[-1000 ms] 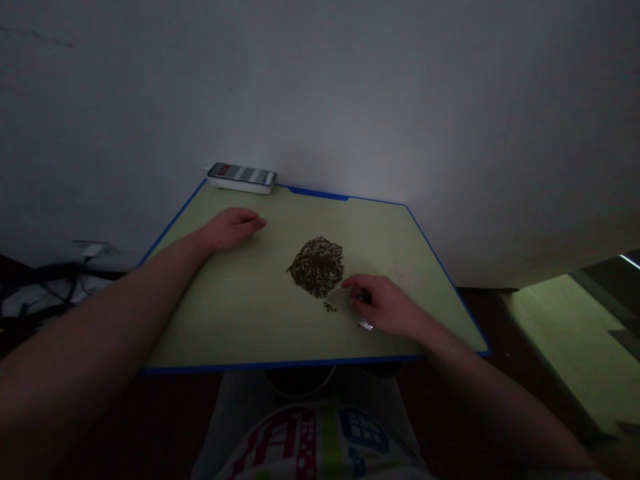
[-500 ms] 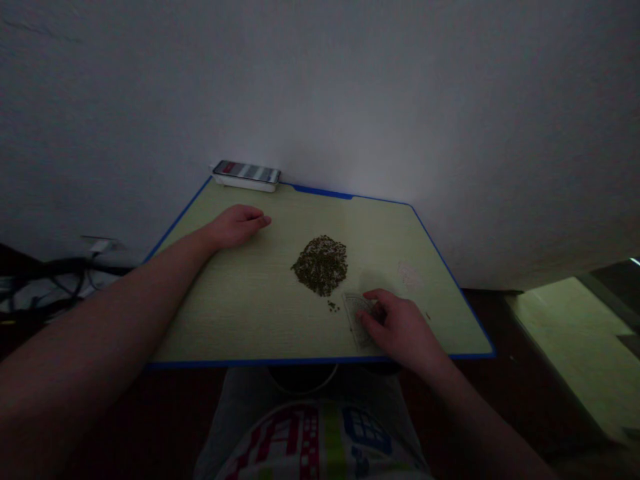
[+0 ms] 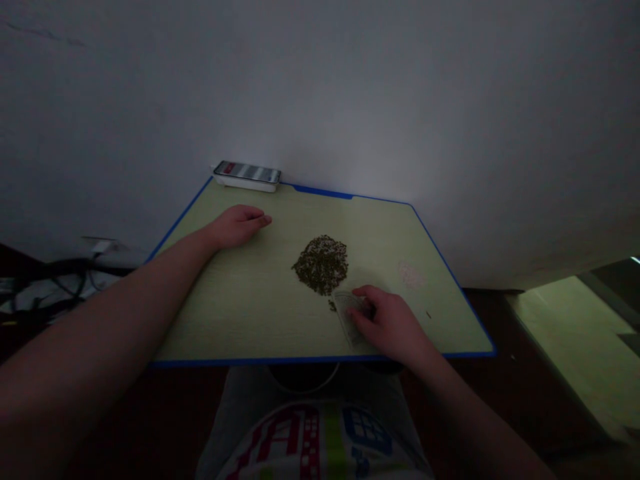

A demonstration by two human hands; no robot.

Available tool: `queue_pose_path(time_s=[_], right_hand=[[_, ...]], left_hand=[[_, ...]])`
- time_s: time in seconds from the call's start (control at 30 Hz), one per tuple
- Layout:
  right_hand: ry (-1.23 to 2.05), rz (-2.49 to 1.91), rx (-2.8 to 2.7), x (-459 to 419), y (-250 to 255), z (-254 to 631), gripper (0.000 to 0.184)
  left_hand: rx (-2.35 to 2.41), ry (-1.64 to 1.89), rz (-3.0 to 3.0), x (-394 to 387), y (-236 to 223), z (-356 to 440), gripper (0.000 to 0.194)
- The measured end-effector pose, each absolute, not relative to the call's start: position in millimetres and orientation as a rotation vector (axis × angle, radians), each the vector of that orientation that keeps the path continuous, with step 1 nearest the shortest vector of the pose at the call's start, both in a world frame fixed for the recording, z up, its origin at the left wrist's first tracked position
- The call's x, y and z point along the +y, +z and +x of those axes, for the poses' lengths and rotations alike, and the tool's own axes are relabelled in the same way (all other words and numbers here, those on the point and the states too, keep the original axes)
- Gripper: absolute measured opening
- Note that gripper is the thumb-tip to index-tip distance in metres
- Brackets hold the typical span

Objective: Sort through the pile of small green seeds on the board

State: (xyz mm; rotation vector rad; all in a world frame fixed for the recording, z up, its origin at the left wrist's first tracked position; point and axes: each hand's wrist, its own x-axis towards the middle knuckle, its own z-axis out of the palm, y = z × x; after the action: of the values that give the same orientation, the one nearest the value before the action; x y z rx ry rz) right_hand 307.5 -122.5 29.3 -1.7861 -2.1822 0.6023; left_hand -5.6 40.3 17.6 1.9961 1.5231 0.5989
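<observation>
A loose pile of small dark green-brown grains (image 3: pixel 321 265), perhaps beans or seeds, lies near the middle of the pale wood-look tabletop (image 3: pixel 240 320). My right hand (image 3: pixel 387 320) pinches a thin, greyish patterned card (image 3: pixel 345 317) between thumb and fingers, its edge down at the table. The card's left edge is beside a few stray grains (image 3: pixel 332 305) just below the pile. To the left of the pile, my left hand (image 3: pixel 240 225) rests on the table with its fingers curled in and the thumb against them; nothing shows in it.
At the back left corner sits a white box with a phone-like dark top (image 3: pixel 247 175). A faint pale pinkish patch (image 3: pixel 411 274) and a small dark sliver (image 3: pixel 429 315) are on the right. Blue edging (image 3: pixel 320 361) borders the table; cables (image 3: pixel 65 280) lie beyond its left side.
My right hand has slid a little left with the card, bringing its edge up to the stray grains. The left hand and the pile have stayed where they were.
</observation>
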Motion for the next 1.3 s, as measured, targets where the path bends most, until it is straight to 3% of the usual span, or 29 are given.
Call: queue_pose_path(time_s=[1.3], right_hand=[[0.666, -1.705, -2.243, -121.0, 32.7, 312.8, 0.026]], left_hand=[[1.494, 0.655, 1.959, 43.4, 11.2, -8.6, 0.039]])
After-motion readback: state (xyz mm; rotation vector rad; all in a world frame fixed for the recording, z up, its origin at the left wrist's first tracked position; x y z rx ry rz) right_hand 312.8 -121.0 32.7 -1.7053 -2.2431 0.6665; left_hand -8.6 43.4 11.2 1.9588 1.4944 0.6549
